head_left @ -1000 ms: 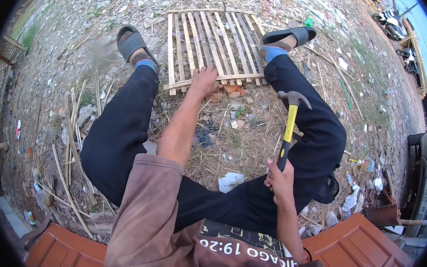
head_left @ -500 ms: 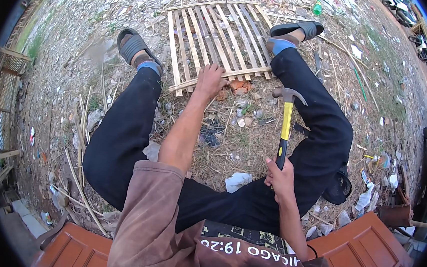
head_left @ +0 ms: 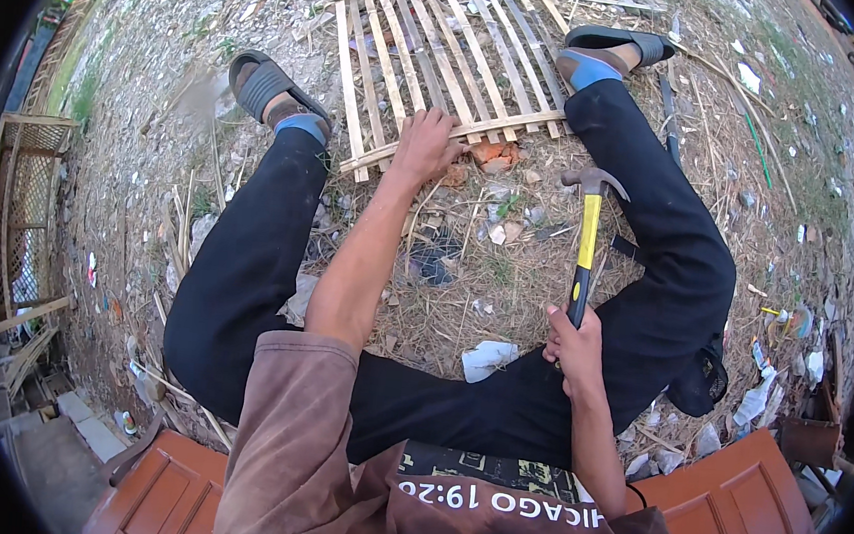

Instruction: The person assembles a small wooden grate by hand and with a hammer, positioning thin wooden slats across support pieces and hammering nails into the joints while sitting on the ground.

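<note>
A light wooden slatted panel (head_left: 513, 126) lies on the ground between my feet, its several thin slats running away from me. My left hand (head_left: 426, 149) is closed on its near crosspiece, left of the middle, with the fingertips partly hidden. In my right hand (head_left: 576, 349), held over my right thigh, is a claw hammer (head_left: 588, 240) gripped by the black lower handle. The hammer's yellow shaft points up and away, and its metal head stays apart from the panel, to the right of its near edge. A broken orange brick piece (head_left: 496, 156) lies just by the near crosspiece.
My legs are spread, with sandals (head_left: 269, 84) on either side of the panel. A white scrap (head_left: 488, 360) lies near my right thigh. Dry grass and rubble cover the ground. Brown panelled wood (head_left: 729, 502) is behind me, and a lattice frame (head_left: 30, 216) stands at far left.
The whole view has shifted a little. My left hand keeps its hold on the crosspiece, and the hammer stays in my right hand in nearly the same pose.
</note>
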Available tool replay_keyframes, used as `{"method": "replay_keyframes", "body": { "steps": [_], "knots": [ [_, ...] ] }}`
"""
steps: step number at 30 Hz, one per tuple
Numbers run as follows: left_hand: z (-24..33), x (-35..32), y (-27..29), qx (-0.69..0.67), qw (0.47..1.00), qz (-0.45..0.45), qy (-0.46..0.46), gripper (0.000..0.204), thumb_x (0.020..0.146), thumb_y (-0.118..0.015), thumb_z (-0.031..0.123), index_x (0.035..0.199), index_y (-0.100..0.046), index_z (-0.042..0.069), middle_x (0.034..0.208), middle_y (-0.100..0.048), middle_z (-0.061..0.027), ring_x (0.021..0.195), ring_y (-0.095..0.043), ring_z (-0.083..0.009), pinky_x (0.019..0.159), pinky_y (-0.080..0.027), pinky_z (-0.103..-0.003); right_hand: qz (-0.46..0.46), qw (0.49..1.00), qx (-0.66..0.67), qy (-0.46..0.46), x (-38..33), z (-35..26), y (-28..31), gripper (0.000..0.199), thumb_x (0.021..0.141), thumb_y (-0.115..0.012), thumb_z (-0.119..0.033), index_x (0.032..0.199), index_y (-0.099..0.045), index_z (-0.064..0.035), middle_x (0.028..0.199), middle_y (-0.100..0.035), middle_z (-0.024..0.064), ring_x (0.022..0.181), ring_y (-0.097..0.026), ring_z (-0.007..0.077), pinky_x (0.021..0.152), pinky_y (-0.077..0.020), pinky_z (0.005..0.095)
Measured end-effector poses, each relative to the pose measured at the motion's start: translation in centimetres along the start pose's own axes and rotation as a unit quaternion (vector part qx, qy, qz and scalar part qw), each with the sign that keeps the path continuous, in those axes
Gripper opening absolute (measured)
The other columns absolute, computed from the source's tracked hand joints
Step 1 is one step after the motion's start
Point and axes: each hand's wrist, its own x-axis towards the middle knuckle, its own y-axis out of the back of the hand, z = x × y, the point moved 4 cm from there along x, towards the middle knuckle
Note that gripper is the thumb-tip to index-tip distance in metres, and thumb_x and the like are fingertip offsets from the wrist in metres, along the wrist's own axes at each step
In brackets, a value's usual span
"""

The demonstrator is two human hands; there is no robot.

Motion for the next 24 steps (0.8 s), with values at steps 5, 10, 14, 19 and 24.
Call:
{"method": "replay_keyframes", "body": {
  "steps": [5, 10, 14, 19, 24],
  "knots": [
    [-1.0, 0.4, 0.1, 0.027, 1.000, -0.011, 0.001, 0.046, 0.082, -0.076, 0.039, 0.114, -0.065, 0.007, 0.108, -0.059, -0.0114, 0.105, -0.056, -0.0331, 0.091, -0.042, -0.046, -0.004, 1.000, 0.019, -0.002, -0.4, 0.0, -0.3, 0.026, 0.095, -0.064, -0.013, 0.083, -0.042, -0.0114, 0.061, -0.042, -0.0038, 0.045, -0.039, 0.0049, 0.041, -0.0343, 0.0236],
    [-1.0, 0.5, 0.2, 0.036, 0.999, -0.013, -0.007, 0.042, 0.083, -0.074, 0.036, 0.112, -0.065, 0.008, 0.107, -0.060, -0.0112, 0.103, -0.056, -0.0329, 0.089, -0.042, -0.047, -0.002, 1.000, 0.024, -0.010, -0.2, 0.0, 0.1, 0.026, 0.095, -0.064, -0.014, 0.083, -0.042, -0.0111, 0.061, -0.042, -0.0033, 0.046, -0.040, 0.0054, 0.042, -0.0346, 0.0238],
    [-0.9, 1.0, -0.5, 0.015, 1.000, -0.010, -0.020, 0.043, 0.083, -0.074, 0.039, 0.112, -0.063, 0.009, 0.105, -0.057, -0.0086, 0.103, -0.054, -0.0308, 0.088, -0.040, -0.046, 0.003, 0.999, 0.024, -0.026, 0.2, 0.1, 0.7, 0.025, 0.095, -0.065, -0.015, 0.085, -0.042, -0.0121, 0.062, -0.041, -0.0043, 0.045, -0.038, 0.0045, 0.042, -0.0343, 0.0231],
    [-0.6, 0.0, 0.4, 0.046, 0.999, 0.003, -0.006, 0.039, 0.083, -0.073, 0.036, 0.112, -0.064, 0.012, 0.106, -0.059, -0.0080, 0.103, -0.056, -0.0307, 0.087, -0.041, -0.047, -0.017, 0.998, 0.040, -0.037, 1.4, 0.4, 0.3, 0.025, 0.094, -0.065, -0.013, 0.082, -0.043, -0.0112, 0.061, -0.042, -0.0033, 0.046, -0.040, 0.0053, 0.042, -0.0341, 0.0237],
    [-0.8, 0.1, 1.2, 0.045, 0.998, -0.034, 0.009, 0.046, 0.084, -0.073, 0.046, 0.116, -0.066, 0.013, 0.108, -0.061, -0.0068, 0.108, -0.057, -0.0288, 0.092, -0.041, -0.047, -0.020, 0.998, 0.031, -0.044, 2.2, -0.2, 0.1, 0.025, 0.094, -0.064, -0.013, 0.082, -0.042, -0.0119, 0.062, -0.042, -0.0039, 0.046, -0.039, 0.0051, 0.042, -0.0336, 0.0238]
  ]
}}
